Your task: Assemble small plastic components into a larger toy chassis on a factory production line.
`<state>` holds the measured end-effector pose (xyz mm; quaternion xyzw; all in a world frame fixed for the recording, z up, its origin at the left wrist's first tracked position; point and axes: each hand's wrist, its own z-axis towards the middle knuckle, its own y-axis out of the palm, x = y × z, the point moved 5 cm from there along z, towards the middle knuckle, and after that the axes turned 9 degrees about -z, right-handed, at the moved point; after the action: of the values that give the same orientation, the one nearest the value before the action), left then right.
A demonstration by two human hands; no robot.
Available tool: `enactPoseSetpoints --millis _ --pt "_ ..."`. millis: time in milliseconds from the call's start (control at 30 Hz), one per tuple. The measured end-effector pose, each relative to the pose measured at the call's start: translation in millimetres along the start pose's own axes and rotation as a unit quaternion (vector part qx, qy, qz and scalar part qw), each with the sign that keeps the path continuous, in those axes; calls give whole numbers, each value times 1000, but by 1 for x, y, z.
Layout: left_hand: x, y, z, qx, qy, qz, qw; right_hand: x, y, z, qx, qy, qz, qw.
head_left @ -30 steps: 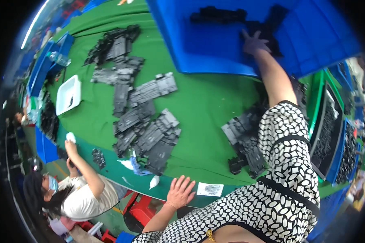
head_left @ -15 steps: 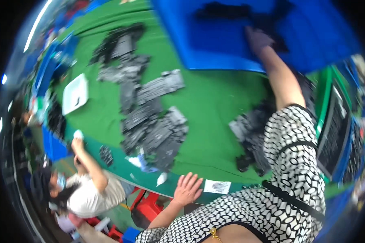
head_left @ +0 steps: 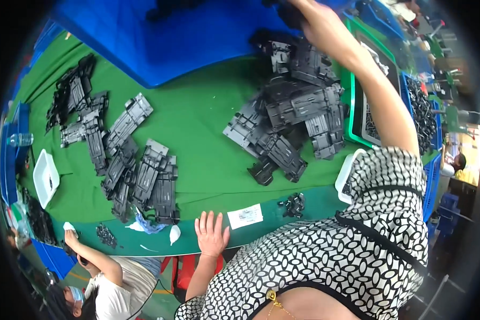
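Note:
My left hand (head_left: 212, 234) lies on the table's near edge, fingers stretched out, holding nothing. Beside it is a white paper label (head_left: 245, 216). Reaching far forward, my right hand (head_left: 313, 16) meets the top edge of the picture, its fingers partly cut off. A blurred black plastic part (head_left: 289, 15) is in its grasp. Below that hand is a heap of dark grey, frame-like plastic parts (head_left: 304, 104). Left of it stands a large blue bin (head_left: 197, 58), tilted, with blurred black parts inside.
Another pile of black parts (head_left: 154, 184) lies left on the green cloth. A white tray (head_left: 46, 178) stands far left, near a seated co-worker (head_left: 109, 285). At right are a green-rimmed crate (head_left: 352, 106), a white tray (head_left: 345, 178) and small black pieces (head_left: 293, 205).
My right hand has come out of the blue bin to a place above the right heap, with a black part. The view has swung right; my left hand still rests on the table edge.

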<state>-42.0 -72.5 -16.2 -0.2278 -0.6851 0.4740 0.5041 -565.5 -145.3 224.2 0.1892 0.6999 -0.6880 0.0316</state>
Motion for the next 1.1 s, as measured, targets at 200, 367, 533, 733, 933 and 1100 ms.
enactPoseSetpoints --millis 200,367,533,733,933,1100 --pt "-3 9 0 -14 -1 -6 1000 -41 75 -139 66 48 -254 964" --pt "3 5 3 5 20 -3 1000 -54 104 -197 63 129 -250 958" --pt "3 7 3 -1 14 -5 1000 -69 114 -208 0 150 -174 973" --pt "-2 5 -2 -7 10 6 1000 -80 41 -147 -77 132 -64 986" --pt "1 1 0 1 16 -20 1000 33 57 45 88 94 -98 987" --pt "0 7 0 -11 1 0 1000 154 137 147 -45 257 -157 952"
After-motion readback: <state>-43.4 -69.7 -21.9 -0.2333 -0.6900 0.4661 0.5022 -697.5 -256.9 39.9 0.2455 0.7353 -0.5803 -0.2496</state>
